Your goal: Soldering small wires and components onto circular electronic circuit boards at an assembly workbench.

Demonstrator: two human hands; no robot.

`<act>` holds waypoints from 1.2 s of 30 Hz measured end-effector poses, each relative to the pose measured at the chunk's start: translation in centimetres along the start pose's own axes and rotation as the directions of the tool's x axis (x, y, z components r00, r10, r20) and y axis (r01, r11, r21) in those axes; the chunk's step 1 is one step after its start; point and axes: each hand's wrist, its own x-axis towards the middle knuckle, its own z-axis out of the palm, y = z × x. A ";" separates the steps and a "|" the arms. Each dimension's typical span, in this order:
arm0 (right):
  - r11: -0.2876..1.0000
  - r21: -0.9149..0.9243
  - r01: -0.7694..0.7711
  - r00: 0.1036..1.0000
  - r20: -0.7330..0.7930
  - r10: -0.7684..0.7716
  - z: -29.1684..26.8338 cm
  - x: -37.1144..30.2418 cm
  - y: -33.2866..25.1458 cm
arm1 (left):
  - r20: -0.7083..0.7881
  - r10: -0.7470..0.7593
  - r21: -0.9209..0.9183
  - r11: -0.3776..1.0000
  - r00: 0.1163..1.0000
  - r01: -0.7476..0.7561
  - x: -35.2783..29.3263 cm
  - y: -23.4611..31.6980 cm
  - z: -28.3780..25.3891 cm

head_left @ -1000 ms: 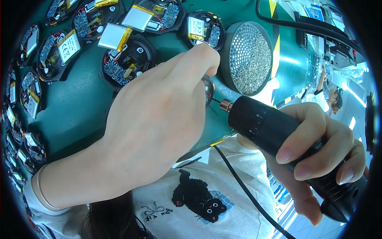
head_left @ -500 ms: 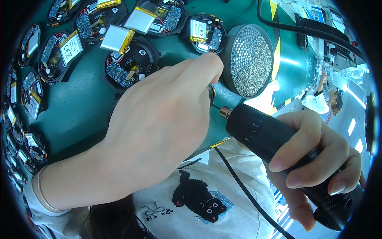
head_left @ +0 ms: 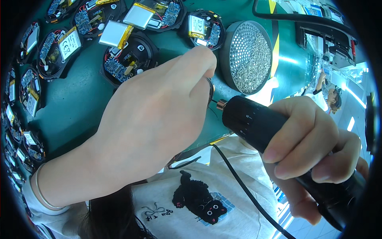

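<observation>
Green work surface point(head_left: 71, 95), brightly lit workshop behind, all bent by the fisheye. Worked unit point(head_left: 211, 91): only a dark curved edge shows, at the inner side of the left hand point(head_left: 153, 107), left of the screw tray; rest hidden under the hand. Left hand palm down over it, back of hand to camera; index finger bent, other fingertips hidden, so cannot tell whether they are clamped or apart. Right hand point(head_left: 314, 139) has its fingers wrapped around a black electric screwdriver point(head_left: 254, 121), tilted, nose up-left. Thin bit point(head_left: 214, 101) sticks out of a copper-coloured collar point(head_left: 221, 104) and ends right by the unit's edge; contact unclear. Just above the bit: round grey screw tray point(head_left: 226, 59), perforated plate, small silver screws point(head_left: 252, 69) heaped mostly on its right side. Next to the tray, upper left, one open round housing point(head_left: 205, 30) with battery and circuit board. Another open round housing point(head_left: 129, 59) above the left hand, silver pouch battery point(head_left: 115, 34) over its upper edge. More such housings along top and left edge. Right of tray: yellow-black tape point(head_left: 274, 40), thick black cable point(head_left: 294, 17) above. Below: pale sweatshirt point(head_left: 246, 187) with black cat print point(head_left: 199, 197), thin black cord point(head_left: 238, 179) across it. Co-worker point(head_left: 335, 98) far right.
</observation>
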 end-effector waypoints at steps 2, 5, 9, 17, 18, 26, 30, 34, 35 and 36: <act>0.999 -0.051 0.010 1.000 0.019 -0.009 0.1 -0.2 0.1 | 0.005 0.013 0.012 1.000 1.000 -0.013 0.0 -0.1 0.0; 0.999 0.050 0.009 1.000 0.022 -0.010 -0.4 -0.7 2.0 | 0.005 -0.029 0.028 0.999 1.000 0.028 -0.4 -0.5 0.2; 0.986 0.163 -0.020 0.998 0.055 0.011 -0.8 0.1 3.0 | -0.017 0.171 0.123 0.978 0.985 -0.168 -0.2 -0.4 -0.1; 0.982 -0.142 0.123 0.991 -0.043 -0.131 -5.6 -0.1 0.9 | -0.081 0.299 0.275 0.923 0.951 -0.267 0.0 -0.8 0.2; 0.976 -0.206 -0.070 0.996 0.038 0.079 -8.1 -0.2 -0.1 | -0.071 0.306 0.269 0.922 0.949 -0.277 0.0 -0.7 0.1; 0.977 -0.175 -0.124 0.946 0.276 0.169 -9.7 1.6 1.1 | 0.072 0.363 0.272 0.889 0.929 -0.369 -0.1 -0.8 -0.2; 0.967 -0.248 -0.054 0.961 0.250 0.118 -8.7 0.4 2.0 | 0.065 0.314 0.250 0.914 0.947 -0.320 -0.6 -0.6 -0.1; 0.967 -0.247 -0.067 0.961 0.246 0.129 -7.9 -0.1 1.5 | 0.075 0.267 0.269 0.922 0.961 -0.277 -1.1 -0.1 -0.1; 0.968 -0.238 -0.078 0.967 0.220 0.132 -7.5 -0.3 1.4 | 0.045 0.270 0.275 0.922 0.962 -0.272 -1.3 -0.2 0.2; 0.968 -0.233 -0.090 0.972 0.193 0.136 -7.3 -0.5 1.3 | 0.018 0.278 0.278 0.921 0.960 -0.272 -1.4 -0.3 0.4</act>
